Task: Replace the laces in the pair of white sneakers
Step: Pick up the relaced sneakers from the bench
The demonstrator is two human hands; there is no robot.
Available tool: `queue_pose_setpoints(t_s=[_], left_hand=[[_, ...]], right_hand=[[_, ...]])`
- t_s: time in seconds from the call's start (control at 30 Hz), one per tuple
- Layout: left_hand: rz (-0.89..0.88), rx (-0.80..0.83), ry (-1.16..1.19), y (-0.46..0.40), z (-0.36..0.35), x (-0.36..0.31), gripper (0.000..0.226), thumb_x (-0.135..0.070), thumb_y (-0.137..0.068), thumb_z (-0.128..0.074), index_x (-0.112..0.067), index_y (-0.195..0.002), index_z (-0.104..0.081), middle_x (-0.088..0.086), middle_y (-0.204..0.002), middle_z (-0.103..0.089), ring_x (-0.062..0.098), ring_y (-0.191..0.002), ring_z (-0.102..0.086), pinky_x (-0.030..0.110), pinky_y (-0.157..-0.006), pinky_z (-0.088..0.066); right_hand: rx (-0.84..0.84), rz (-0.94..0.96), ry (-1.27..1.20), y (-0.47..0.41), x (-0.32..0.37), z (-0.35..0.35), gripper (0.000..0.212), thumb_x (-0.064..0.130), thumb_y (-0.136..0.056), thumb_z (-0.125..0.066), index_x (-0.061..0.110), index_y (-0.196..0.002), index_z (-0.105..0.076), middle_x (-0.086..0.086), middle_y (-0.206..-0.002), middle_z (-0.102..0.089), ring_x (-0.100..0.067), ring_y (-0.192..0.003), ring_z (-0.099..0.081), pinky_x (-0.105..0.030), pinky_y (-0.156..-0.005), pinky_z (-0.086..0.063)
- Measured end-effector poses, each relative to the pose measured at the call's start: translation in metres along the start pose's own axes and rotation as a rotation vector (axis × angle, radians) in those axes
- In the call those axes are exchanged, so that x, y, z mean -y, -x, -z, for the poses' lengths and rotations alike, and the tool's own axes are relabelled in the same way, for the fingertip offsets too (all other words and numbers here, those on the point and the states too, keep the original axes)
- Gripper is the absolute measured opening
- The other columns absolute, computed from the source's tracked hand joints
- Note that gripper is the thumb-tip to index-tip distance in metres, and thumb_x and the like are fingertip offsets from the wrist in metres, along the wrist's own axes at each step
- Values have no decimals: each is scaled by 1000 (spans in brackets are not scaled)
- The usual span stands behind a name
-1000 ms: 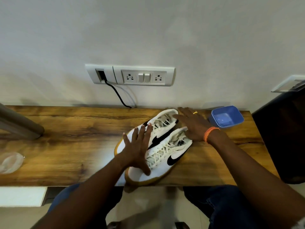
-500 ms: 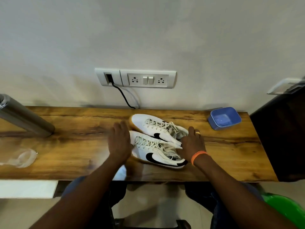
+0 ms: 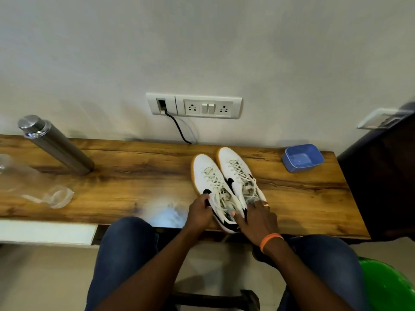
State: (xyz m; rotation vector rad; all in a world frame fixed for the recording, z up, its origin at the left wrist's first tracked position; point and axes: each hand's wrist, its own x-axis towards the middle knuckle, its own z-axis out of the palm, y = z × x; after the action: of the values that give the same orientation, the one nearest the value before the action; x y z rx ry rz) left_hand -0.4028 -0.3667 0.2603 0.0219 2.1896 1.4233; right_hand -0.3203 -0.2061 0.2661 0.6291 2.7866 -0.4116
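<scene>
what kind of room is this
Probably a home or hostel room, at a wall-mounted wooden desk. A switch and socket panel sits on the plain wall above it, a steel flask and blue plastic tub stand on it, and a green plastic chair is nearby.

My wooden table runs left to right against a plain pale wall. A white socket panel sits on that wall, above the table's far edge. Pale floor lies near me, with dark furniture at the right.
</scene>
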Motion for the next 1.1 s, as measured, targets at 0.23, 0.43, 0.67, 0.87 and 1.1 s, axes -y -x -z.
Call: queue_pose_setpoints(t_s=[0.23,0.43,0.67,0.87,1.1], left_hand=[[-391,133,-569,20,-9,-18,38,-5,-88,-50,-8,-124,-61,14,-133,-57,28,-120,-55,39,-99,-49],[-389,259,-730,47,-5,-11,45,-13,-85,-56,-5,-129,-59,21,-157,-26,33,-144,-31,37,-109,-40],[-333,172,-394,70,15,-16,30,3,-92,-48,-2,-117,-65,13,-120,-65,23,-113,-59,21,-93,-44],[-232,274,-223,61,12,-4,53,-7,-90,-59,-20,-139,-47,-1,-133,-61,12,-119,-58,10,-90,-44],[-201,254,-203,22,-6,7,73,-17,-87,-58,-22,-149,-21,-7,-138,-51,10,-113,-60,25,-94,-50]], right_hand=[[19,-18,-391,17,10,-2,72,59,-90,-51,19,-145,-27,-13,-130,-59,-34,-117,-57,-42,-92,-50],[176,117,-67,24,8,-5,63,62,-88,-51,34,-142,-34,-9,-137,-41,-34,-125,-44,-43,-94,-48],[132,78,-1,29,18,-3,45,47,-89,-62,28,-128,-51,-11,-127,-43,-36,-118,-44,-43,-92,-49],[146,47,23,22,23,2,44,46,-83,-67,33,-124,-58,-10,-125,-49,-35,-116,-51,-43,-93,-50],[199,83,-14,-8,17,8,35,53,-78,-70,33,-108,-68,-7,-116,-61,-31,-110,-58,-36,-83,-50]])
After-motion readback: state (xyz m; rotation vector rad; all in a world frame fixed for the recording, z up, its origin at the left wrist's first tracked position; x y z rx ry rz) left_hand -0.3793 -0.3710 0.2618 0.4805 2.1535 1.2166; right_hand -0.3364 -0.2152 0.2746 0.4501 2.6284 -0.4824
